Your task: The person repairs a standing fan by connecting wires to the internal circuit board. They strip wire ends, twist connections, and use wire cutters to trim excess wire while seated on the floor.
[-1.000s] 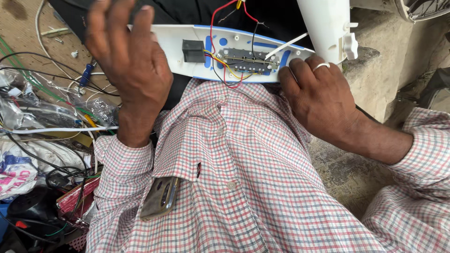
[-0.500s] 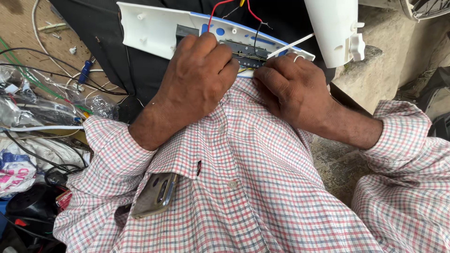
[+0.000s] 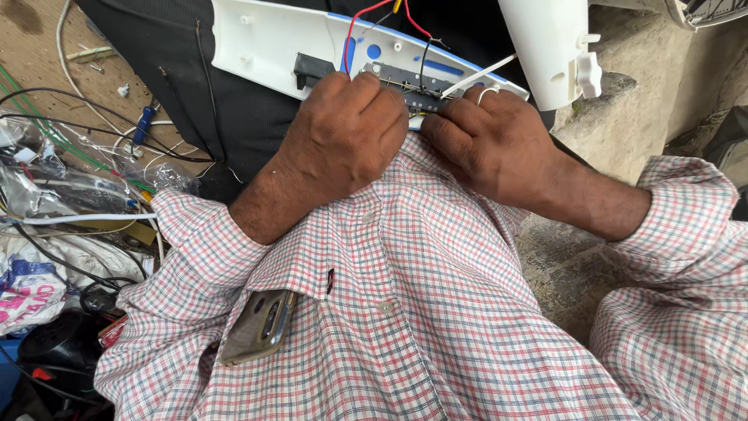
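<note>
Currently both hands work on a circuit board [image 3: 409, 87] seated in an open white housing [image 3: 265, 47] that rests on the lap, at the far middle of the scene.

1. Left hand [image 3: 343, 132]: lies curled over the near left part of the board, knuckles up. Its fingers are bent down onto the board and the housing edge; whether they pinch a part cannot be told, since the fingertips are hidden.
2. Right hand [image 3: 491, 144]: sits just right of the left hand, almost touching it. Its fingers [image 3: 448, 117] are curled closed against the near edge of the board, and one carries a ring [image 3: 487, 93]. What they grip, if anything, is hidden.
3. Wiring: a red wire [image 3: 352, 35] and a black wire [image 3: 421, 70] run from the far edge down to the board. A thin white strip [image 3: 479, 74] lies across the right end of the housing.
4. Step in hand, as a judgement: the board is being pressed or adjusted in its seat. The next move appears to call for steady fingertip pressure without straining the wires.

Containers:
- The housing holds the board and a small black block [image 3: 312, 70] to its left.
- The shirt pocket [image 3: 300, 281] holds a phone [image 3: 257, 327], tilted and partly out.
- Clear bags [image 3: 47, 183] on the left hold tangled cables.

A second white part [image 3: 545, 47] stands far right.
</note>
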